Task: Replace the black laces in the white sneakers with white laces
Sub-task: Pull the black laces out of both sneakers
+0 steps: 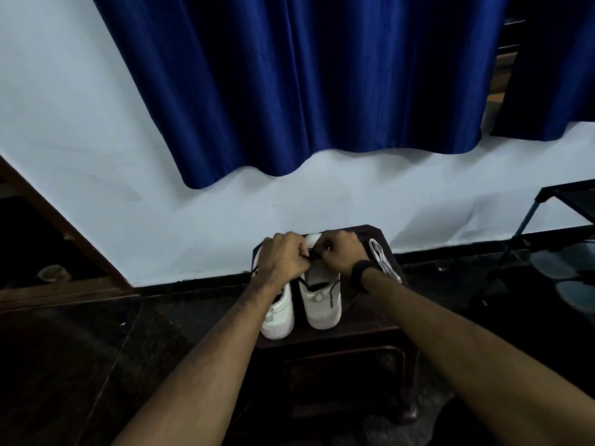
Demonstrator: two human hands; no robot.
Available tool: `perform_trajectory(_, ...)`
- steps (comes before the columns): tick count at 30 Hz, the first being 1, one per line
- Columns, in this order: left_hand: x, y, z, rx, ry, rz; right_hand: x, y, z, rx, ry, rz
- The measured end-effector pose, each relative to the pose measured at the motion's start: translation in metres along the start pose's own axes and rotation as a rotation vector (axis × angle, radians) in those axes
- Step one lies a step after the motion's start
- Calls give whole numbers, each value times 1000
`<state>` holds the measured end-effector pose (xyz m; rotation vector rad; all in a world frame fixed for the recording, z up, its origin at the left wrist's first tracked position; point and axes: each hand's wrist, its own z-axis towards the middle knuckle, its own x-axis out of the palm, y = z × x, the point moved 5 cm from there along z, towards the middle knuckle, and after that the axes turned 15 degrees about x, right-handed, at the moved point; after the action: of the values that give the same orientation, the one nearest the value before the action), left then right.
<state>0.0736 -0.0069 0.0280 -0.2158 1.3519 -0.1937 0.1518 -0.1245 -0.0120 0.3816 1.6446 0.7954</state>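
Two white sneakers stand side by side on a small dark wooden stool (363, 329), heels toward me. The right sneaker (322, 304) has a black lace (333, 292) hanging loose along its side. My left hand (283, 255) and my right hand (341, 251) meet over its front part, and both pinch the black lace between thumb and fingers. My left forearm partly covers the left sneaker (278, 317), where a bit of black lace shows by the wrist. A bundle of white laces (383, 257) lies on the stool to the right of the shoes.
The stool stands against a pale wall with a blue curtain (306, 85) hanging above. A dark metal rack (553, 220) is at the right, with round objects on the dark floor beneath. A wooden door frame (64, 233) runs at the left.
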Motion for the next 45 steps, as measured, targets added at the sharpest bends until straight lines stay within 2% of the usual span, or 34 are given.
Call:
perform_trajectory(3, 8, 3, -6, 1, 42, -18, 3, -6, 13, 149, 178, 270)
perform_trajectory(5, 12, 3, -11, 6, 46, -48, 4, -6, 17, 180, 254, 364)
perform_trajectory(7, 12, 1, -13, 29, 24, -39, 0, 3, 13, 127, 301, 310)
perform_trajectory(10, 12, -5, -18, 48, -38, 9, -8, 13, 12, 22, 359, -20)
perform_trajectory(11, 13, -6, -20, 29, -49, 14, -12, 16, 14, 16, 361, -7)
perform_trajectory(12, 14, -6, -23, 2, -51, 10, -14, 16, 17, 31, 364, 84)
perform_trajectory(14, 17, -4, -25, -40, -34, -14, -22, 7, 24, 172, 290, 494)
perform_trajectory(15, 18, -3, -25, -56, -16, -25, -26, 4, 24, 204, 244, 591)
perform_trajectory(16, 17, -3, -25, -71, 1, -36, -28, 3, 25, 190, 230, 590)
perform_trajectory(18, 16, -1, -23, -91, 16, -72, -29, 8, 23, 72, 269, 387)
perform_trajectory(21, 14, -3, -23, -62, 46, -164, -21, 13, 18, -99, 337, -91)
perform_trajectory(22, 14, -7, -23, -32, 76, -200, -17, 12, 16, -119, 341, -179)
perform_trajectory(24, 16, -13, -24, 34, 173, -310, -13, 16, 10, -141, 297, -264)
perform_trajectory(26, 17, -13, -27, 27, 230, -346, -8, 16, 8, -140, 247, -307)
perform_trajectory(27, 15, -8, -25, 8, 179, -288, -5, 16, 8, -138, 233, -322)
perform_trajectory(29, 2, 3, -22, -51, -30, -87, 1, 14, 7, -135, 234, -338)
perform_trajectory(31, -7, 11, -23, -134, -172, -110, 5, 13, 8, -141, 210, -367)
perform_trajectory(36, 10, 12, -13, -160, -44, -282, 2, 10, 4, -141, 32, -393)
perform_trajectory(39, 16, 7, -4, -102, 12, -213, 4, 7, 2, -169, -12, -398)
perform_trajectory(41, 16, 4, -2, -68, 33, -138, 4, 3, 1, -157, -7, -305)
perform_trajectory(45, 14, 9, 3, -158, -80, -168, 0, -10, -5, -87, -25, -29)
